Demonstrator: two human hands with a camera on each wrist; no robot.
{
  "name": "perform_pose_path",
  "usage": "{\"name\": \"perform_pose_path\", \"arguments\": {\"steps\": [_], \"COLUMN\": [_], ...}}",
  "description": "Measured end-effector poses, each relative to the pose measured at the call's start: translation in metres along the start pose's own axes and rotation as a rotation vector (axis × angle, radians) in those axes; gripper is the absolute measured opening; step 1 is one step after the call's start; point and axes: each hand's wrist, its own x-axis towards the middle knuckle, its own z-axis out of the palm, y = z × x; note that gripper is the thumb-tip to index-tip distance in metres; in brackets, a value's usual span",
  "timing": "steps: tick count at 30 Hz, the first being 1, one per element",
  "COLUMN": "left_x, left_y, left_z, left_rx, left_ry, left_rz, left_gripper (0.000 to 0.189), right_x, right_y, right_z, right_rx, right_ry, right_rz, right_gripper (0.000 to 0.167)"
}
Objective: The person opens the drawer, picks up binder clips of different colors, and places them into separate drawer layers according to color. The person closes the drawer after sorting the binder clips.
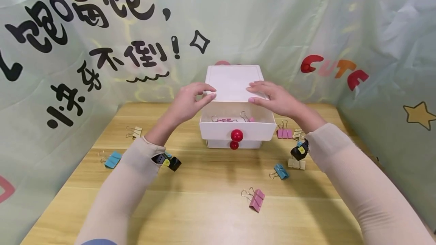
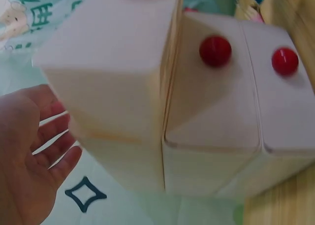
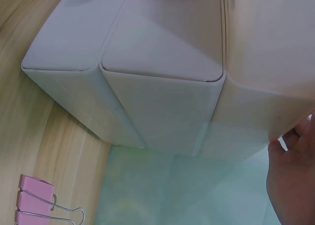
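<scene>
A small white drawer cabinet [image 1: 235, 80] with red ball knobs stands at the middle back of the table. Its top drawer [image 1: 218, 131] is pulled out toward me, with pink binder clips [image 1: 226, 120] inside. At the upper left corner, my left hand [image 1: 189, 101] has loosely bent fingers; in the left wrist view that hand [image 2: 29, 151] appears beside the cabinet with fingers spread. My right hand [image 1: 279, 99] lies along the top's right edge, fingers extended. Part of the right hand [image 3: 293, 171] shows by the cabinet's side in the right wrist view.
Loose binder clips lie around: a blue clip [image 1: 112, 160] and a cream clip [image 1: 137, 132] at left, a pink clip [image 1: 284, 133], another blue clip [image 1: 281, 171] and a cream clip [image 1: 296, 163] at right, and a pink clip [image 1: 257, 200] in front. A printed cloth [image 1: 272, 18] hangs behind.
</scene>
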Motion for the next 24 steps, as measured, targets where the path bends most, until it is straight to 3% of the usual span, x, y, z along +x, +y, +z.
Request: {"name": "perform_pose_path", "arguments": {"steps": [6, 14, 24], "left_x": [0.011, 0.024, 0.037], "left_y": [-0.013, -0.025, -0.037], "left_z": [-0.009, -0.010, -0.001], "left_rx": [-0.019, -0.048, -0.066], "left_ry": [-0.137, -0.197, -0.271], "left_rz": [-0.073, -0.078, -0.074], "left_gripper": [0.031, 0.041, 0.051], "right_x": [0.001, 0.001, 0.001], "right_y": [0.000, 0.001, 0.002], "right_z": [0.000, 0.001, 0.001], "right_rx": [0.007, 0.011, 0.011], "right_ry": [0.004, -0.001, 0.005], "right_rz": [-0.001, 0.018, 0.016], "right_gripper": [0.060, 0.061, 0.059]}}
